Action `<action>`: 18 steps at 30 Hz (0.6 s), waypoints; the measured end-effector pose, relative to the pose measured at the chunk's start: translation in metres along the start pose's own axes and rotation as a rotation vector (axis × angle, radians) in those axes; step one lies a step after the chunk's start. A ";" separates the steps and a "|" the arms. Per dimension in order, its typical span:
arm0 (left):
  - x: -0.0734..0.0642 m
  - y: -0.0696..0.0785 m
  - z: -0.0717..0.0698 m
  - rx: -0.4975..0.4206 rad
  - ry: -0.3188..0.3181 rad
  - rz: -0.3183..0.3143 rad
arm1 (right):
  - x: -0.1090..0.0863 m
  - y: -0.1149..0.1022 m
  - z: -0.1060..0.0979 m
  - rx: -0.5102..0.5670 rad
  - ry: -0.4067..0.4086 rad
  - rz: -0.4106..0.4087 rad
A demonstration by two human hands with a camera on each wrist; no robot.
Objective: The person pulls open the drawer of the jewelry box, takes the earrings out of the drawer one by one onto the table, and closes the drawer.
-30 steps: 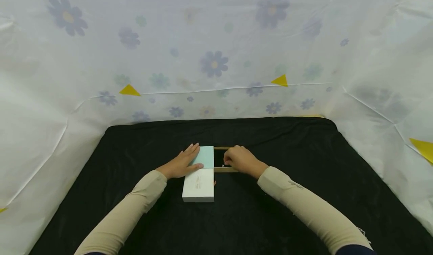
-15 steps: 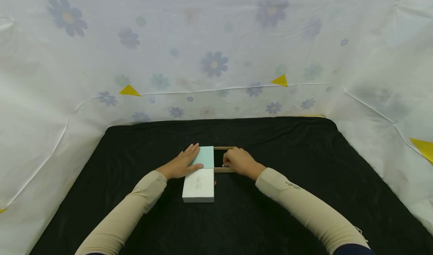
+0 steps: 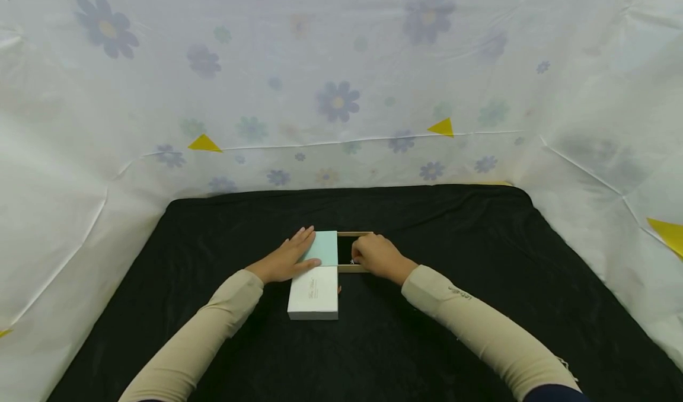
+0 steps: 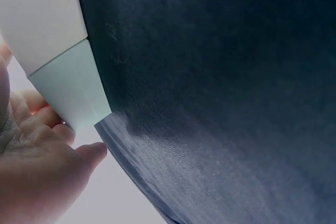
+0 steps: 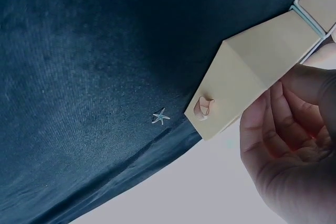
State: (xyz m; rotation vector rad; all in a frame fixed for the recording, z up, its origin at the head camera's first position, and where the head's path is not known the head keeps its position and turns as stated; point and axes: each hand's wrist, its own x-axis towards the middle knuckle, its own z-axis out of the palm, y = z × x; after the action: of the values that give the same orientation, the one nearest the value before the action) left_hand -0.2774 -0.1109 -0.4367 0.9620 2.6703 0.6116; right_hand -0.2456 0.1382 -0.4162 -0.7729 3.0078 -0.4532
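Note:
My left hand (image 3: 288, 257) rests on the top of a mint-green box (image 3: 324, 246), its fingers stretched over the left part and its thumb near the seam with a white box (image 3: 313, 292). A cardboard drawer (image 3: 354, 268) stands pulled out of the mint box to the right; in the right wrist view its end bears a ribbon tab (image 5: 203, 107). My right hand (image 3: 381, 255) reaches over this drawer with fingers bent down into it. A small pale star-shaped piece (image 3: 352, 262) shows at those fingertips; I cannot tell whether they pinch it. The drawer wall hides the tips in the right wrist view.
A black cloth (image 3: 240, 343) covers the table. Against it, beyond the drawer's end, a small starfish shape (image 5: 160, 116) shows in the right wrist view. A flower-printed white sheet (image 3: 341, 46) walls in the back, with plain sheets at both sides.
Over the past second my right hand and forearm have shifted slightly left along the drawer. The left hand and both boxes have stayed where they were.

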 end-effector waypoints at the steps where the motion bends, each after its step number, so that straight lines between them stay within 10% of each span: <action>1: 0.000 -0.001 0.000 0.000 0.003 0.001 | 0.000 0.000 0.001 -0.002 0.001 0.000; 18: -0.002 0.002 0.000 -0.003 -0.004 -0.005 | 0.004 0.002 0.007 -0.037 -0.026 -0.009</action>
State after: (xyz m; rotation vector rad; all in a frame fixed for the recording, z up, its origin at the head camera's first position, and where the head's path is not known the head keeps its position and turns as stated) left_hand -0.2750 -0.1112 -0.4354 0.9550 2.6661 0.6122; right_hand -0.2492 0.1360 -0.4227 -0.7887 2.9983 -0.3858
